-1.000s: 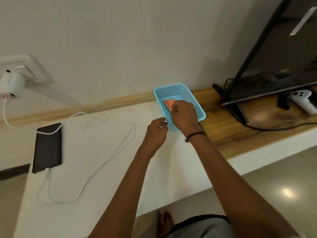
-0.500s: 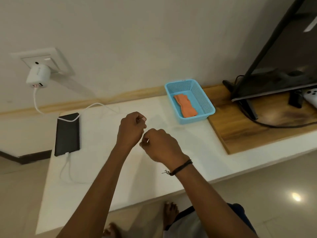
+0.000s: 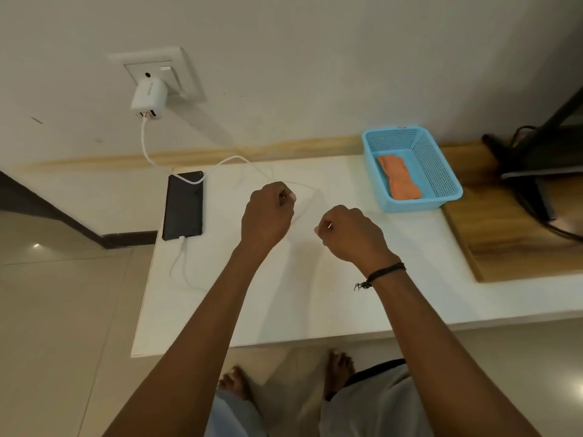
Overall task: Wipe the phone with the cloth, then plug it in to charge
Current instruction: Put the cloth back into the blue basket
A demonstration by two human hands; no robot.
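Charger [image 3: 148, 97] lettering illegible — left hand [image 3: 266, 216], right hand [image 3: 350, 233]: fingers curled, empty, now farther apart; cloth [image 3: 399, 179] unmoved in basket [image 3: 435, 162]

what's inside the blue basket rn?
An orange cloth lies flat on the floor of the blue basket; nothing else shows. The near wall hides a strip of the floor, and anything under the cloth is covered.

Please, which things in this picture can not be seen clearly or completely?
Head view only:
- left hand and right hand: backs face the camera, so anything held inside is hidden.
- television: cut off by the right edge.
- charger: its printing is too small.
- phone: dark face; charging cannot be told.
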